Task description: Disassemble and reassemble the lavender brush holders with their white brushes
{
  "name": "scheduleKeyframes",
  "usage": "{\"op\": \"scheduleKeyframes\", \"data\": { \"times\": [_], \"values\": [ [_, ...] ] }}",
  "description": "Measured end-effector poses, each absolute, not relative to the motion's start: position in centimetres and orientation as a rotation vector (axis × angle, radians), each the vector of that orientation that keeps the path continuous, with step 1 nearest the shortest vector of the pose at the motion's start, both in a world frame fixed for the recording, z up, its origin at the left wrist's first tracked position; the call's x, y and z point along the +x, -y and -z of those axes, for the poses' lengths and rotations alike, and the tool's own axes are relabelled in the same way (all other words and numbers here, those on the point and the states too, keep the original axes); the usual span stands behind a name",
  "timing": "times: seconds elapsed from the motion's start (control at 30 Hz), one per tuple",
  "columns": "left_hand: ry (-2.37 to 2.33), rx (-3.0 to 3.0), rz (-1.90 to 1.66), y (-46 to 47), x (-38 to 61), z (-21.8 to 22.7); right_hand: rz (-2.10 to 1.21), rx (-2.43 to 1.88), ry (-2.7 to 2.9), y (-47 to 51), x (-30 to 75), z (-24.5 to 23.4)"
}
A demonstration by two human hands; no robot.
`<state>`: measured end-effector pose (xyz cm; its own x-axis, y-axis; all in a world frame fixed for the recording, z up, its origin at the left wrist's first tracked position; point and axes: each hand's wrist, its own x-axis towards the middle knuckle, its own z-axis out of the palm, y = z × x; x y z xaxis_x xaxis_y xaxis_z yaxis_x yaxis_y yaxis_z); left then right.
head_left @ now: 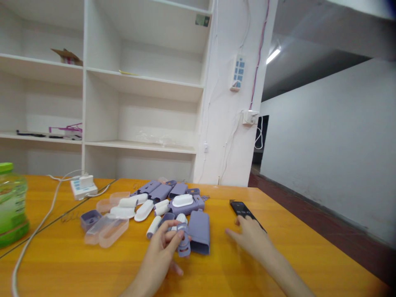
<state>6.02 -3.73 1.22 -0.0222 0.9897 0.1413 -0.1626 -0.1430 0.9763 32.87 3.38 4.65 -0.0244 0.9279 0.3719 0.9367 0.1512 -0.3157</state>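
Note:
My left hand (165, 243) pinches a small purple plastic part (183, 246) with an oblong opening, held tilted above the table. Just right of it lies a purple rectangular sleeve (199, 232), its hollow end towards me. At the right, my right hand (250, 232) reaches over the near end of a black phone (244, 209) with lit digits. Its thumb is spread and it holds nothing; whether the fingertips touch the phone I cannot tell. Beyond my left hand are a white roller (154, 227), a white oval piece (144, 210) and more purple housings (161, 192).
Clear plastic covers (114, 231) and a small purple cup (90, 219) lie left of the pile. A white power strip (83, 187) with a cable is further left, beside a green-lidded jar (11, 206). White shelves (140, 145) stand behind the orange table (235, 272).

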Motion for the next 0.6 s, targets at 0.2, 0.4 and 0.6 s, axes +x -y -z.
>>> {"op": "scheduleKeyframes", "data": {
  "times": [0.2, 0.4, 0.6],
  "values": [
    [-1.011, 1.224, -1.350, 4.1, 6.2, -1.0, -0.279, -1.708, 2.084, -4.7, 33.6, -2.1],
    [-0.996, 1.249, -1.312, 4.0, 6.2, -0.9, -0.416, -1.381, 2.223, -2.7, 29.9, -1.8],
    [-0.979, 1.218, -1.319, 3.9, 6.5, -0.4, -0.387, -1.229, 2.174, -2.1, 29.8, -2.9]
  ]
}}
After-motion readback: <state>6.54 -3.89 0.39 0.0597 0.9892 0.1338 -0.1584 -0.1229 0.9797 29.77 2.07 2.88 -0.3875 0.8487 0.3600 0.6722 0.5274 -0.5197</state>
